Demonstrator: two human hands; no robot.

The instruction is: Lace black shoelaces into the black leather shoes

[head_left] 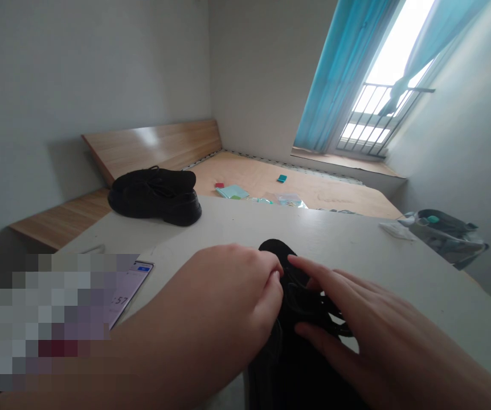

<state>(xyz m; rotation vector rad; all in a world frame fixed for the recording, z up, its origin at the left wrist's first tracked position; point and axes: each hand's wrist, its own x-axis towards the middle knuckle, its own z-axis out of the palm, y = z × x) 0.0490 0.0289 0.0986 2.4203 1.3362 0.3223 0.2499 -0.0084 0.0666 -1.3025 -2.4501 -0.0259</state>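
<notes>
A black lace-up shoe [299, 336] lies on the white table [314, 239] directly below my hands, with its toe pointing away from me and its lower part out of view. My left hand [232, 290] is curled at the shoe's laces, its fingertips pinching them. From the other side, my right hand [348, 313] rests spread-fingered on the shoe's dark laces. A second black shoe [155, 196] stands farther off at the table's back left corner, out of reach of both hands' present positions.
A smartphone [128, 293] lies at the table's left edge, partly blurred out. Beyond the table is a low wooden bed platform [271, 176] with small items on it. A grey bag [444, 236] and white paper [397, 230] sit at the right edge, below a curtained window [377, 80].
</notes>
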